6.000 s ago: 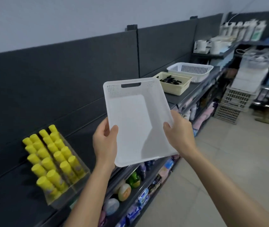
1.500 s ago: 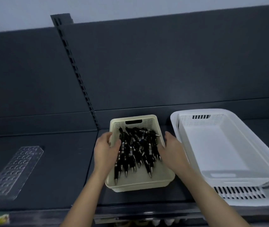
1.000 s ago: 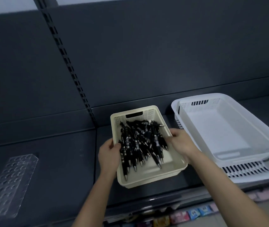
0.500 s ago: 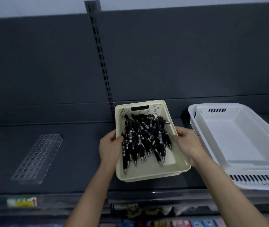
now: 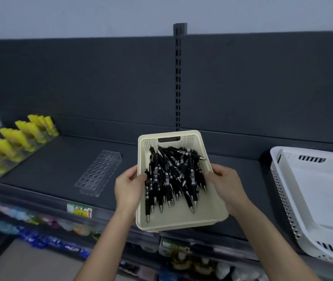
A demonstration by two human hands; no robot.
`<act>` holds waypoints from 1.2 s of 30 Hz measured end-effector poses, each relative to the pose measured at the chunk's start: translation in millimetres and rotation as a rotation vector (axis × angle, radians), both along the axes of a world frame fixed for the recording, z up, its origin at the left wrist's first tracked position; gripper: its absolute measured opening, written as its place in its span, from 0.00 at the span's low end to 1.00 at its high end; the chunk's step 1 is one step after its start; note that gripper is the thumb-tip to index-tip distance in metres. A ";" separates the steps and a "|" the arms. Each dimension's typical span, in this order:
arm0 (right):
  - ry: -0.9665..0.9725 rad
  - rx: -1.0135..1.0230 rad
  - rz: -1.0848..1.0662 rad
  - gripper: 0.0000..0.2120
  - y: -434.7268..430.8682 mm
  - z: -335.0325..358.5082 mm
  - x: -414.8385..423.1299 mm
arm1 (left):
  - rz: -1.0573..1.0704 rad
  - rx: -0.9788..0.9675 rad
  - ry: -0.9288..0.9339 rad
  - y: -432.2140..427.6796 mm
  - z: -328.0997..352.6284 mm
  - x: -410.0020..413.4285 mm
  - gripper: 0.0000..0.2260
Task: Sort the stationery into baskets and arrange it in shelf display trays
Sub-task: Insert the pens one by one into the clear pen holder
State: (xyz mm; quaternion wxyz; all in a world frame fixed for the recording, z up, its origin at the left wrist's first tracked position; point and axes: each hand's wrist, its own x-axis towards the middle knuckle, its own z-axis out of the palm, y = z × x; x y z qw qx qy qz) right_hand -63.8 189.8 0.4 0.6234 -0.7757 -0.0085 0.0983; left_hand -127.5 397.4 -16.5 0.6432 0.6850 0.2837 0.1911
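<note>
A cream basket (image 5: pixel 181 220) holds a heap of several black pens (image 5: pixel 171 179), tips toward me. My left hand (image 5: pixel 128 189) grips its left rim and my right hand (image 5: pixel 225 185) grips its right rim. The basket is lifted off the dark shelf (image 5: pixel 46 171) and juts over the shelf's front edge. A clear acrylic display tray with rows of holes (image 5: pixel 98 173) lies empty on the shelf to the basket's left. Yellow pens (image 5: pixel 11 138) stand in a clear stepped holder at far left.
Two nested white baskets (image 5: pixel 315 199) sit on the shelf at right, with nothing in the upper one. A slotted upright (image 5: pixel 178 78) runs up the dark back panel. Lower shelves with colourful goods (image 5: pixel 50 236) lie below, and a price tag (image 5: pixel 79 209) marks the shelf's front edge.
Both hands have carried the cream basket leftward along the shelf, away from the white baskets. The acrylic tray is now close beside it and the yellow pens have come into view.
</note>
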 end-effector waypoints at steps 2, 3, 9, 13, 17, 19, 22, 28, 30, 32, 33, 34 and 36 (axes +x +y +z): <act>-0.009 -0.001 0.006 0.14 14.7 2.3 -4.7 | 0.021 0.010 -0.001 14.1 0.5 -5.7 0.13; -0.011 -0.003 0.010 0.14 22.4 3.6 -6.9 | 0.025 0.011 -0.001 21.6 0.4 -8.2 0.13; -0.038 0.004 0.005 0.15 75.3 10.3 -19.4 | -0.010 0.046 -0.040 77.8 5.7 -19.8 0.13; -0.035 0.018 -0.018 0.15 121.3 11.0 -28.7 | -0.062 0.067 -0.057 127.9 14.8 -31.6 0.16; -0.049 0.052 -0.026 0.17 168.5 12.6 -39.8 | -0.053 0.054 -0.058 176.2 21.4 -41.2 0.16; -0.059 0.076 -0.027 0.19 192.2 14.1 -46.6 | -0.049 0.064 -0.047 200.6 24.1 -46.9 0.16; -0.053 0.110 -0.021 0.19 229.2 16.0 -56.0 | -0.045 0.087 -0.042 238.1 27.8 -56.7 0.16; -0.025 0.151 -0.033 0.19 289.6 13.0 -62.7 | -0.026 0.104 -0.056 298.6 29.1 -62.1 0.14; -0.006 0.160 -0.049 0.18 306.2 10.1 -59.7 | -0.038 0.126 -0.059 314.4 30.2 -58.4 0.15; 0.005 0.158 -0.050 0.17 322.1 8.0 -53.0 | -0.045 0.154 -0.060 329.5 31.6 -52.4 0.17; 0.005 0.155 -0.045 0.16 330.0 7.3 -48.4 | -0.047 0.166 -0.060 336.6 32.5 -49.2 0.18; 0.002 0.152 -0.040 0.16 337.6 7.2 -43.7 | -0.048 0.175 -0.063 343.4 33.5 -46.5 0.18; -0.001 0.142 -0.031 0.17 353.6 6.6 -33.1 | -0.046 0.179 -0.067 358.4 35.6 -40.2 0.18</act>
